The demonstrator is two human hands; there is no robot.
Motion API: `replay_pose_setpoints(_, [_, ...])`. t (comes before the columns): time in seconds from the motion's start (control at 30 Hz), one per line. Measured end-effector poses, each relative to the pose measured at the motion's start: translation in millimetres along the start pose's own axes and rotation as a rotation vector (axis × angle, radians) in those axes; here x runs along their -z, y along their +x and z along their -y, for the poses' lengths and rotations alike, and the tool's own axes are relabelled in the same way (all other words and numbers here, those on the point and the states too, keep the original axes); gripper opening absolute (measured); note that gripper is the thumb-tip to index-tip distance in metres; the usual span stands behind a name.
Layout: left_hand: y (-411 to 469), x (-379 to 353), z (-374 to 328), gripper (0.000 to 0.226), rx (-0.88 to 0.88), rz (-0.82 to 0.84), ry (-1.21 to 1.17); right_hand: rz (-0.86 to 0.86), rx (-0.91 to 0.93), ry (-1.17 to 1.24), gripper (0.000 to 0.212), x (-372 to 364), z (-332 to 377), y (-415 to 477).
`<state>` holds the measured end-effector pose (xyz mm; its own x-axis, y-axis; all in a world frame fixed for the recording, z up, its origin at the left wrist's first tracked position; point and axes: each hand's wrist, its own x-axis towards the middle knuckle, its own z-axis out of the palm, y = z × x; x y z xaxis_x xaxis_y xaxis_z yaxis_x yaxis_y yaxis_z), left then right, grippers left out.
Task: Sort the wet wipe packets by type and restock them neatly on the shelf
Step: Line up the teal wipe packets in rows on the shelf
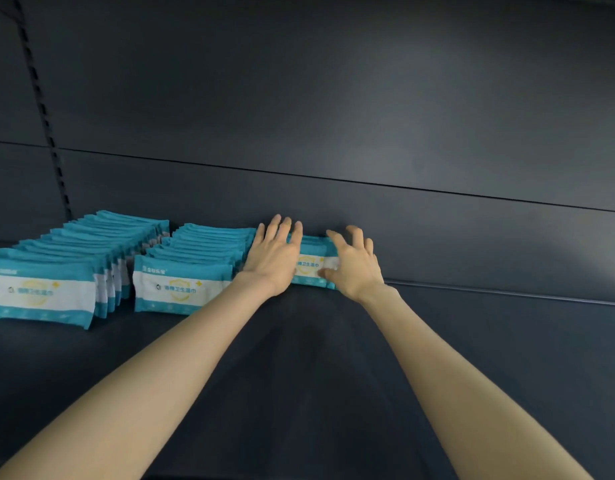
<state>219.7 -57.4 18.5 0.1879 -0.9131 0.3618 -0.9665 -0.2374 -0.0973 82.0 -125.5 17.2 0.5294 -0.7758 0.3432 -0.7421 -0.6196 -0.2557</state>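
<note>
- Step, likely: seating teal wet wipe packet (311, 268) on shelf (299, 341), upright between both hands.
- Left hand (273, 258) flat against it; right hand (354, 268) spread, thumb touching; neither clasps.
- Next: square with packet row (191, 268) left of left hand.

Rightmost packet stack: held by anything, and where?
Rightmost packet stack isn't gripped: left hand flat on its left end, right hand spreads fingers over its right end, thumb on front.

You face a dark back panel (334, 98) filling the upper half of the frame, with a pale sheen toward the right. A thin horizontal seam (299, 175) crosses it, sloping down rightward. At upper left, a slotted upright strip (41, 98) runs down it.
</note>
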Motion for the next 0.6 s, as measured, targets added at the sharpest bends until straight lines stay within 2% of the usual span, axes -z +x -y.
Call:
replay_pose_setpoints(0.2, [-56,69,2,0.042,-0.004,-0.229,-0.321,-0.228,-0.007,0.173,0.041,53,32,-50])
replay_pose_setpoints(0.4, [-163,99,3,0.021,-0.102,-0.444,-0.606,-0.466,0.091,0.233,0.024,69,59,-152])
replay_pose_setpoints(0.5, [-232,92,-4,0.016,-0.094,-0.458,-0.693,-0.500,0.110,0.301,0.020,57,70,-216])
replay_pose_setpoints(0.6, [-295,69,-14,0.026,-0.070,-0.394,-0.750,-0.471,0.097,0.358,0.021,32,75,-284])
